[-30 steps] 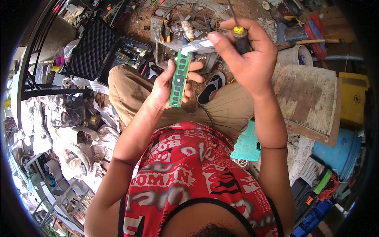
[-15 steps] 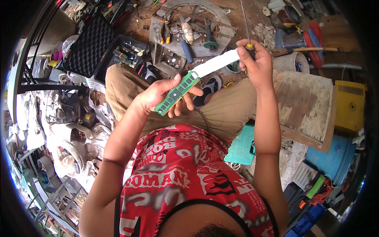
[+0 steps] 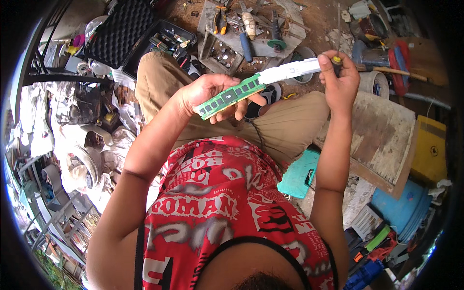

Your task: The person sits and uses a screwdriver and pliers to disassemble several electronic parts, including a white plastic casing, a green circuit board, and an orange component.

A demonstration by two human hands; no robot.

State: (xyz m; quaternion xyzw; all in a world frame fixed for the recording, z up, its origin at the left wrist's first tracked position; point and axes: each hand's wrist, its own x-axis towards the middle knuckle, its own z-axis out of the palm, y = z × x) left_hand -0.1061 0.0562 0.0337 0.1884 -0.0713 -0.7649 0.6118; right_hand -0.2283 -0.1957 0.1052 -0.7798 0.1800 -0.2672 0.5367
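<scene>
My left hand (image 3: 208, 89) is closed on a green memory module (image 3: 231, 97) with a row of black chips, thumb along its upper edge and fingers below. The module slants up to the right, and its far end meets a long white plastic strip (image 3: 290, 70); whether they are joined I cannot tell. The strip's other end is pinched between thumb and fingers of my right hand (image 3: 342, 84). That hand also grips a screwdriver with a yellow and black handle (image 3: 337, 61); its shaft is hard to make out.
Beyond my knees, a wooden board (image 3: 263, 24) bears pliers (image 3: 220, 20) and other tools. An open black case (image 3: 166, 41) with circuit boards stands at far left. To the right are a worn wooden panel (image 3: 377, 140), a yellow box (image 3: 429, 150) and a blue bucket (image 3: 401, 200); a turquoise case (image 3: 299, 175) is near my hip.
Both hands have shifted right in the view, and the memory module and white strip lie closer to level. The screwdriver has tipped, its long shaft no longer standing out plainly. The surroundings have shifted with the head.
</scene>
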